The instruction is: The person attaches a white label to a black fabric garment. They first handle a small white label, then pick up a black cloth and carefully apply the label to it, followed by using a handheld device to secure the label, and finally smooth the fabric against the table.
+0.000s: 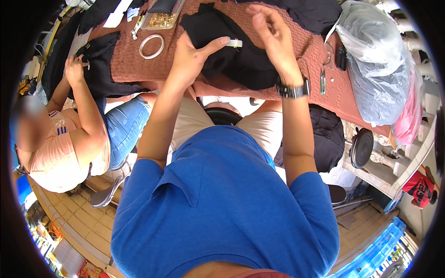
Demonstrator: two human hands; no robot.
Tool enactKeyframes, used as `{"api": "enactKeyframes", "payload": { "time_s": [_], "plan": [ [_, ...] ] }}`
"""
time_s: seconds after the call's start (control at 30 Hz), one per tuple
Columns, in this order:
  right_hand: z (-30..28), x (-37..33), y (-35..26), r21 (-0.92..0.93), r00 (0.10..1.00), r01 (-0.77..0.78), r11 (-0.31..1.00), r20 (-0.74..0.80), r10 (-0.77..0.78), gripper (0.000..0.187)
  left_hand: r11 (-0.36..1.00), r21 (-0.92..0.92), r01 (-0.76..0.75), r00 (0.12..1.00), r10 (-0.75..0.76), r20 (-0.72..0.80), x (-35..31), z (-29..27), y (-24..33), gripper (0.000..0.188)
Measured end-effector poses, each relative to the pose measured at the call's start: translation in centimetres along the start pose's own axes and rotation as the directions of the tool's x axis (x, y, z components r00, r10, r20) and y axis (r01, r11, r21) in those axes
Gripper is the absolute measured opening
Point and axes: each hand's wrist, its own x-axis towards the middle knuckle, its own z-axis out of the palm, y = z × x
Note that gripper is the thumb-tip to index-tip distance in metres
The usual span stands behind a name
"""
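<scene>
A black cloth piece (250, 65) lies over the table edge in front of me. My left hand (197, 53) grips it from the left, its thumb pressed at the end of a small white strip (235, 43) that lies on the cloth. The fingers of that hand are hidden under the fabric. Raised above the cloth's right side is my right hand (276, 39), its fingers loosely bent and apart. Nothing shows between them. A black watch (293, 89) is on my right wrist.
The table has a brown textured cover (306, 46). On it are a white ring (151, 47), a clear box (161, 21) of gold-coloured pieces, green-handled snips (322, 82) and glasses (328, 56). A filled plastic bag (375, 60) stands right. At left, another person (79, 134) handles black cloth.
</scene>
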Motion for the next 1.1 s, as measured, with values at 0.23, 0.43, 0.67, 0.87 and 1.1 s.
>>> {"api": "enactKeyframes", "payload": {
  "time_s": [0.23, 0.43, 0.67, 0.87, 1.1],
  "plan": [
    [-0.1, 3.8, 5.0, 0.513, 0.788, -0.584, 0.629, 0.544, 0.288, 0.039, 0.989, 0.14, -0.055, 0.994, 0.04, 0.101, 3.4, -1.3, -0.3, 0.035],
    [0.3, 5.5, 1.8, 0.187, 0.948, -0.207, 0.96, 0.28, 0.15, 0.02, 0.863, 0.475, -0.171, 0.976, 0.215, -0.04, 5.0, -3.2, -2.5, 0.041],
    [-0.4, 5.6, 0.2, 0.055, 0.961, -0.049, 0.997, 0.274, 0.032, 0.016, 0.842, 0.52, -0.147, 0.933, 0.292, -0.21, 2.2, -2.6, -1.6, 0.033],
    [1.0, 3.2, 0.8, -0.13, 0.889, 0.311, 0.942, 0.391, -0.239, 0.016, 0.317, -0.503, 0.804, 0.593, -0.488, 0.64, 2.0, -2.9, -1.4, 0.085],
    [3.6, -7.5, -1.0, -0.493, 0.889, 0.422, 0.761, 0.39, -0.24, 0.023, 0.397, -0.574, 0.716, 0.672, -0.615, 0.413, 1.2, -3.6, -5.4, 0.038]
  ]
}}
